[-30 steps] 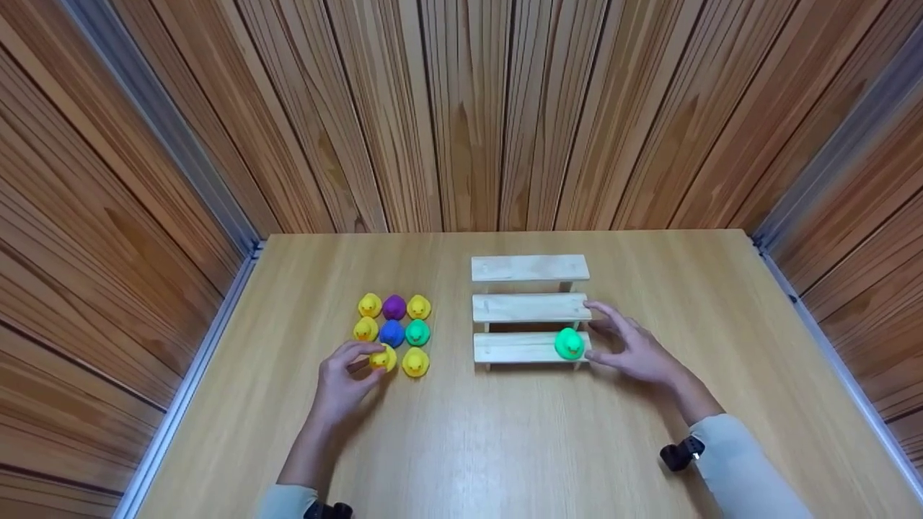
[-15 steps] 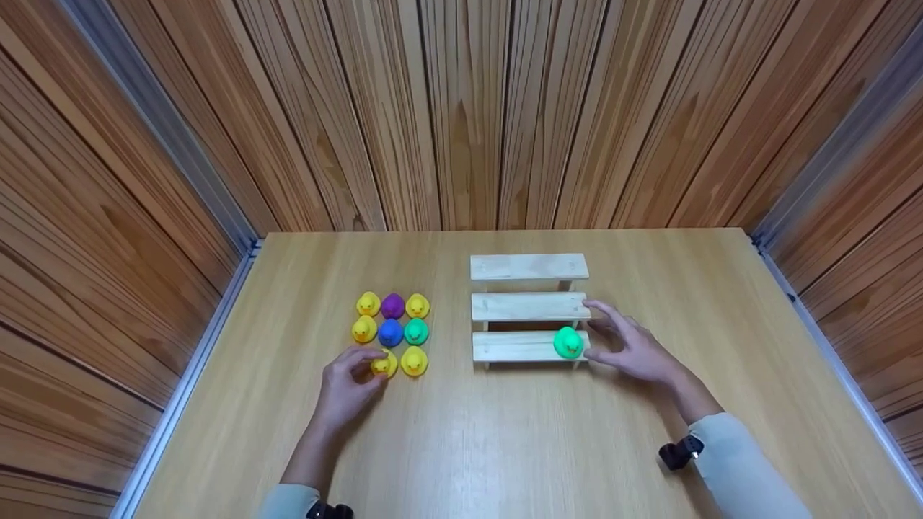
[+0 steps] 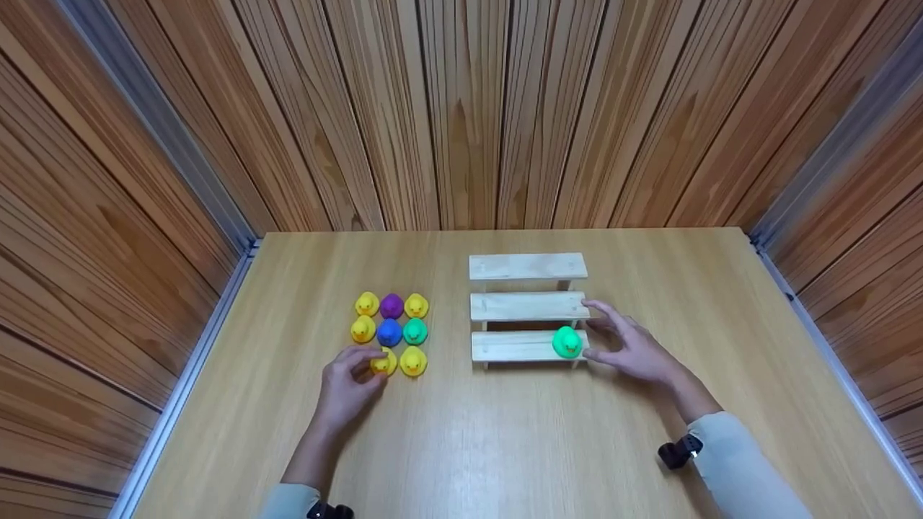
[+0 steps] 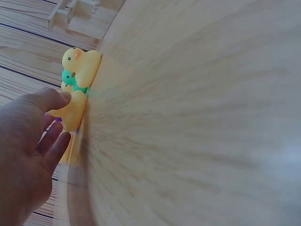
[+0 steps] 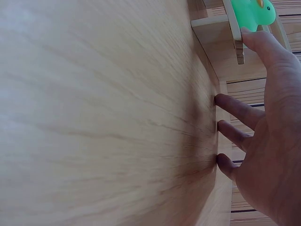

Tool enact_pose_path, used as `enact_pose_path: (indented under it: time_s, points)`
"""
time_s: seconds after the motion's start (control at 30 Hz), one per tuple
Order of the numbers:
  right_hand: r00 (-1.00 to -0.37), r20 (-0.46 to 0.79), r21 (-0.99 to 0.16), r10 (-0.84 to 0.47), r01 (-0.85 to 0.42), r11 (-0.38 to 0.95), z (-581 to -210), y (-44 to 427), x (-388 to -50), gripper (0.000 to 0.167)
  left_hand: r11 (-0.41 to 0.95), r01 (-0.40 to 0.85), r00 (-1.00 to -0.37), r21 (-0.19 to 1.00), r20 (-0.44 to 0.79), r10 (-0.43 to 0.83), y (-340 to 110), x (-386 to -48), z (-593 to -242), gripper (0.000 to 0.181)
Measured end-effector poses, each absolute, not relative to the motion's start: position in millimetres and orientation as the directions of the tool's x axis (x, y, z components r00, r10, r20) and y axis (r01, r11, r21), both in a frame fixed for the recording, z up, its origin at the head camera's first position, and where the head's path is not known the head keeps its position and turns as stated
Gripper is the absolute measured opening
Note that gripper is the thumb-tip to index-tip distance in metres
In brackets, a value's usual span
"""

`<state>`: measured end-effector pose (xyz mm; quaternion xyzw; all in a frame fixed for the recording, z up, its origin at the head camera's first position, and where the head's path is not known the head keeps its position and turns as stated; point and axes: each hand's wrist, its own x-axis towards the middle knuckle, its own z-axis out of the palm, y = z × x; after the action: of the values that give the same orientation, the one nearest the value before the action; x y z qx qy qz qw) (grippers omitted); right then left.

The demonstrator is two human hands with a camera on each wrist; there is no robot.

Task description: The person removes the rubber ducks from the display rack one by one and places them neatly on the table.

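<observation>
In the head view, my left hand (image 3: 351,387) holds a yellow rubber duck (image 3: 384,362) between thumb and fingers, at the near left corner of a block of ducks. The left wrist view shows the thumb against this yellow duck (image 4: 75,112), which sits on the table, fingers on its far side. My right hand (image 3: 634,351) is spread at the right end of a three-step wooden stand (image 3: 515,347). A green duck (image 3: 567,342) sits on the lowest step. In the right wrist view the thumb touches that step's edge beside the green duck (image 5: 249,16); the other fingers extend apart.
Beside the held duck are another yellow duck (image 3: 413,362), a blue duck (image 3: 390,332), a second green duck (image 3: 415,331), a purple duck (image 3: 391,305) and several more yellow ones. Wood-panelled walls (image 3: 461,115) enclose the table (image 3: 461,440) at back and sides.
My left hand has shifted slightly, bringing the yellow duck a little nearer to me and into line with the neighbouring yellow duck. The right hand stays at the stand.
</observation>
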<state>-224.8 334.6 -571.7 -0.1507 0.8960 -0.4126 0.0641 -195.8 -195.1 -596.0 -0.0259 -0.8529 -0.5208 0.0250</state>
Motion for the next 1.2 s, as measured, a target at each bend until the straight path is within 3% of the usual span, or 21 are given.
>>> enact_pose_path:
  time_s: [0.43,0.83,1.2]
  points:
    - [-0.951,-0.009,-0.759,-0.309,-0.195,0.621,-573,334,-225,0.091,0.438,0.098,-0.995,0.893,0.097,0.024,-194,-195,-591,0.037]
    - [-0.947,0.008,-0.768,-0.322,-0.212,0.604,-573,333,-225,0.090,0.480,0.256,-0.963,0.839,0.264,0.053,-188,-190,-577,0.038]
    - [-0.946,0.025,-0.764,-0.322,-0.226,0.604,-574,334,-225,0.091,0.554,0.405,-0.899,0.727,0.429,0.094,-154,-183,-564,0.047]
